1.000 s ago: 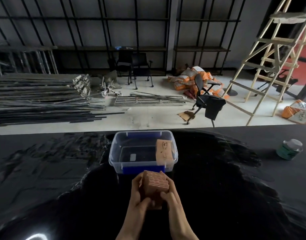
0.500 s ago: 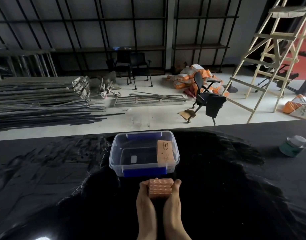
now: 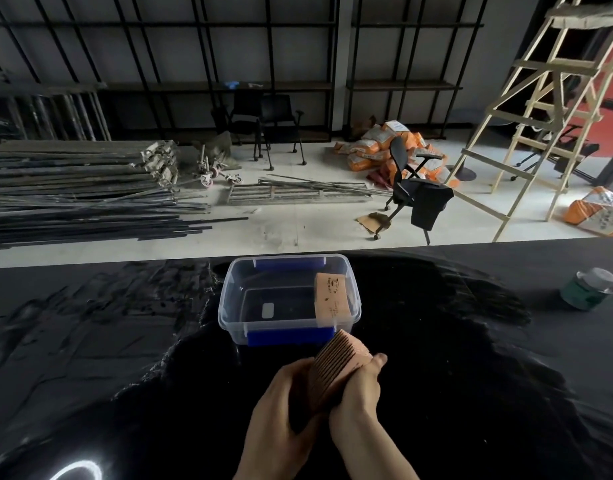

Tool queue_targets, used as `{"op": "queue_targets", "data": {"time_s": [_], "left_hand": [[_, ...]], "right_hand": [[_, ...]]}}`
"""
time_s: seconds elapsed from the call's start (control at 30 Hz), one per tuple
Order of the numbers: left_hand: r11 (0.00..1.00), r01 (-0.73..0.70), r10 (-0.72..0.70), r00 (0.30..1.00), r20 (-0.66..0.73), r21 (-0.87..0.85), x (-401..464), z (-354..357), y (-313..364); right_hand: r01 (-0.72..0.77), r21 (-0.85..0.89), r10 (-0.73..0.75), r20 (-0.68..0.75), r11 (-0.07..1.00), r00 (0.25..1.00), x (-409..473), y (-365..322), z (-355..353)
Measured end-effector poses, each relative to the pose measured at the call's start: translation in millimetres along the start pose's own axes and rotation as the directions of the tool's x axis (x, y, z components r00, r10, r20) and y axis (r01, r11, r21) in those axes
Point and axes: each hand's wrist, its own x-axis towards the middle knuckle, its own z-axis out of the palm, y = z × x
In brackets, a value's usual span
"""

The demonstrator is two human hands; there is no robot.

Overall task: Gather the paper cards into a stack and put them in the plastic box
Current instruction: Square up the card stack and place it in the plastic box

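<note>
Cards are what the black counter [image 3: 471, 393] is carrying, some already leaning in the plastic box [image 3: 289, 327] at its right wall [image 3: 333, 299]. Both hands are gripping the remaining stack [image 3: 336, 370]: left hand [image 3: 284, 407] beneath, right hand [image 3: 358, 389] alongside. Half a second ago the stack was squared upright; now it is tilting toward the box, suggesting placement is next.

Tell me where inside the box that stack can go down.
The plastic box is bare across its left and middle floor, between the left wall and the cards leaning against the right wall. The right side is crowded. Both hands, left hand and right hand, hold the stack.
</note>
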Motion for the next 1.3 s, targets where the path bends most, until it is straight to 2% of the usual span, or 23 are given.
{"op": "queue_targets", "data": {"time_s": [0.03, 0.07, 0.13, 0.2, 0.23, 0.33, 0.43, 0.47, 0.53, 0.6, 0.63, 0.67, 0.73, 0.8, 0.93, 1.13, 1.3], "left_hand": [[0.995, -0.017, 0.027, 0.995, 0.098, -0.100, -14, 8, 6], [0.995, 0.004, -0.003, 1.000, 0.013, -0.097, -13, -4, -1], [0.996, -0.083, 0.084, 0.993, 0.078, -0.014, -13, -15, -9], [0.991, -0.119, 0.109, 0.981, 0.159, 0.056, -8, -26, -10], [0.981, -0.157, 0.132, 0.971, 0.198, 0.116, -2, -33, -19], [0.948, -0.165, 0.079, 0.949, 0.304, 0.271, 9, -35, -22], [0.950, -0.135, 0.041, 0.948, 0.315, 0.282, 9, -22, -29], [0.972, -0.100, 0.035, 0.957, 0.289, 0.214, 6, -18, -34], [0.994, 0.045, -0.026, 0.984, 0.177, -0.099, -2, -9, -36], [0.850, 0.218, -0.231, 0.972, 0.033, -0.479, -4, 7, -26], [0.766, 0.255, -0.342, 0.939, -0.039, -0.590, -3, 16, -18], [0.731, 0.264, -0.421, 0.900, -0.112, -0.629, 0, 23, -10], [0.719, 0.253, -0.496, 0.839, -0.224, -0.647, 6, 31, 3], [0.742, 0.230, -0.496, 0.820, -0.285, -0.629, 10, 30, 6], [0.814, 0.243, -0.445, 0.845, -0.297, -0.528, 14, 30, -8], [0.774, 0.229, -0.483, 0.816, -0.317, -0.591, 15, 36, -8], [0.834, 0.226, -0.423, 0.847, -0.321, -0.504, 15, 39, -18]], "right_hand": [[0.035, -0.028, -0.039, -0.130, 0.999, 0.991, 10, 8, -1], [0.040, -0.034, -0.044, -0.126, 0.999, 0.991, 15, -2, -13], [0.189, -0.209, -0.198, -0.024, 0.960, 0.980, 11, -9, -23], [0.409, -0.294, -0.397, 0.101, 0.864, 0.912, 15, -9, -29], [0.517, -0.349, -0.479, 0.195, 0.782, 0.856, 18, -13, -35], [0.613, -0.485, -0.496, 0.361, 0.623, 0.790, 21, 0, -33], [0.637, -0.564, -0.542, 0.355, 0.526, 0.762, 28, 17, -33], [0.641, -0.572, -0.566, 0.336, 0.512, 0.752, 32, 20, -33], [0.645, -0.592, -0.593, 0.321, 0.483, 0.739, 36, 22, -35], [0.643, -0.598, -0.600, 0.312, 0.479, 0.737, 36, 24, -34], [0.643, -0.598, -0.604, 0.308, 0.479, 0.735, 35, 25, -34], [0.643, -0.598, -0.607, 0.304, 0.478, 0.734, 35, 26, -33], [0.639, -0.586, -0.612, 0.284, 0.499, 0.738, 33, 25, -32], [0.651, -0.574, -0.620, 0.290, 0.497, 0.729, 33, 22, -30], [0.660, -0.616, -0.635, 0.313, 0.430, 0.706, 37, 26, -29], [0.664, -0.624, -0.648, 0.312, 0.412, 0.695, 42, 25, -28], [0.679, -0.603, -0.638, 0.337, 0.418, 0.692, 45, 28, -33]]}}
